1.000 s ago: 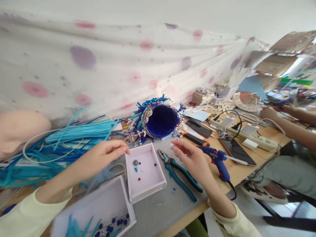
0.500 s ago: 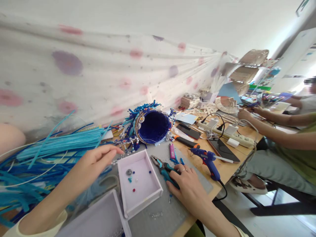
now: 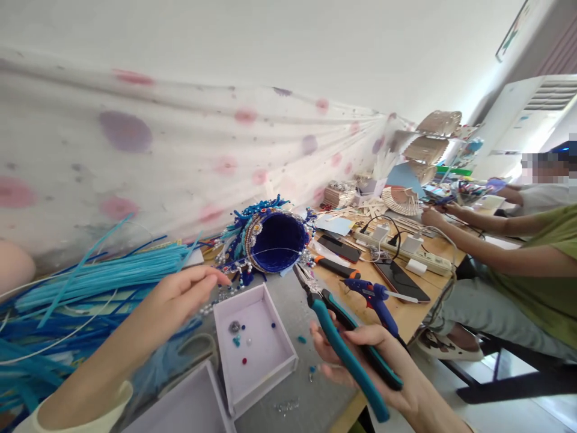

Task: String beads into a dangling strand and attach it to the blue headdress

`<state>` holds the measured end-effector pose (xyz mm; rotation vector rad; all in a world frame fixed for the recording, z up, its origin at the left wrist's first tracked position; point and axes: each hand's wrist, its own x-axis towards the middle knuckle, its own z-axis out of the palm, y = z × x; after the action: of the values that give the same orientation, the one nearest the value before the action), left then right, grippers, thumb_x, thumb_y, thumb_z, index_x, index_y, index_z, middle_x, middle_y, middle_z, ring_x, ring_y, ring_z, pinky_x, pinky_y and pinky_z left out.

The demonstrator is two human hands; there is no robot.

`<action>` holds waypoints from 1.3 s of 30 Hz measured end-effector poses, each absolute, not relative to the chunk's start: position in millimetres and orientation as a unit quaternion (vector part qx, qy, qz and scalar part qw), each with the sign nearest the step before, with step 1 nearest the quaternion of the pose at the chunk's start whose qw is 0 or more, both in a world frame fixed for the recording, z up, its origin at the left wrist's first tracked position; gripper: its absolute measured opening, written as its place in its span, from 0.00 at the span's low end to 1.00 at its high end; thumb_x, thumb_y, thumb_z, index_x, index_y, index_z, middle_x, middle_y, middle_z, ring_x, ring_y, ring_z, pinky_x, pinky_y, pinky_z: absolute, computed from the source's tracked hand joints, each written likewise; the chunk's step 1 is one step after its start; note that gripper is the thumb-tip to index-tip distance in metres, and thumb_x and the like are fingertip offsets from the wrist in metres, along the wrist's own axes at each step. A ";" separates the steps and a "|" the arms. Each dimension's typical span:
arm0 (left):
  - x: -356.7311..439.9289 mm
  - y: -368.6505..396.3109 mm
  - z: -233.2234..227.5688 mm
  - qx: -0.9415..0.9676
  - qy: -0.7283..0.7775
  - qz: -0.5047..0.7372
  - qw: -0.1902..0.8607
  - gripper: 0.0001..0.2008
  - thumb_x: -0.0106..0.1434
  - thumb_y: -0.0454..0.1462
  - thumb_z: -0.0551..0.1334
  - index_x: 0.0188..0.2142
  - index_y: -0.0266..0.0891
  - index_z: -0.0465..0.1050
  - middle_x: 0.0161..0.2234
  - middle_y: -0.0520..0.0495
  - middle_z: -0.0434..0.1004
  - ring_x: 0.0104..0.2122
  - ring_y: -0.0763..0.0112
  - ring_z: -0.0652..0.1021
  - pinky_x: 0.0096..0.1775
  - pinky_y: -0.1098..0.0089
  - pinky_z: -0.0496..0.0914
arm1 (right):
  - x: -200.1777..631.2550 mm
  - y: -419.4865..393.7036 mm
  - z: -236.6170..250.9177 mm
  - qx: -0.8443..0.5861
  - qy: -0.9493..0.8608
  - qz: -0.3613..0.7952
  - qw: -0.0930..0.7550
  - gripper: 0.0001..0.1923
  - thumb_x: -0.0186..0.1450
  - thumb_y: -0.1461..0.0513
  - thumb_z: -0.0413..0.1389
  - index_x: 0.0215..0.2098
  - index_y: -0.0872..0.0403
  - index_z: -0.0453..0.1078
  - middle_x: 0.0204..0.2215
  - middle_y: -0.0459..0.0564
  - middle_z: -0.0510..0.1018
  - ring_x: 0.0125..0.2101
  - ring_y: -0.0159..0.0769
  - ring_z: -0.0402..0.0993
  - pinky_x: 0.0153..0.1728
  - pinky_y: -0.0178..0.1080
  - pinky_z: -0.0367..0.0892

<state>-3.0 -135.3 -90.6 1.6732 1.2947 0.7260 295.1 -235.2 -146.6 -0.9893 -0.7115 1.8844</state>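
My right hand (image 3: pixel 365 355) holds pliers (image 3: pixel 336 337) with teal and black handles, lifted above the grey mat, their jaws pointing away from me. My left hand (image 3: pixel 187 300) has thumb and forefinger pinched together beside the beaded blue headpiece (image 3: pixel 279 237). From those fingertips a thin wire (image 3: pixel 265 249) seems to run across the headpiece's dark blue opening, though its held end is hard to see. Between my hands lies a shallow white tray (image 3: pixel 259 367) with a few beads in it, among them a red bead (image 3: pixel 244 361).
Blue pipe cleaners (image 3: pixel 103 270) fill the left side. A second white tray (image 3: pixel 184 403) sits close to me. Right of the mat are a blue glue gun (image 3: pixel 372 294), an orange-and-black tool (image 3: pixel 338 266), phones and a power strip (image 3: pixel 428 255). Another person's arms (image 3: pixel 482 234) work farther right.
My right hand has picked the pliers up off the mat and turned them jaws-up. My left hand has barely moved. The view has shifted slightly to the right.
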 end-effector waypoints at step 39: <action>90.6 -150.2 -69.6 0.816 0.467 0.278 0.197 0.17 0.68 0.43 0.50 0.34 0.41 0.77 0.27 0.51 0.78 0.28 0.66 0.74 0.31 0.69 0.59 | 285.0 -236.7 -148.6 -0.496 -0.549 0.529 0.416 0.37 0.46 0.66 0.51 0.56 0.45 0.66 0.52 0.50 0.72 0.47 0.45 0.69 0.44 0.42 0.67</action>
<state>90.6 -150.2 -69.6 2.2857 1.3065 0.7778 285.0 -236.7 -148.6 -1.2450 -1.3782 1.3272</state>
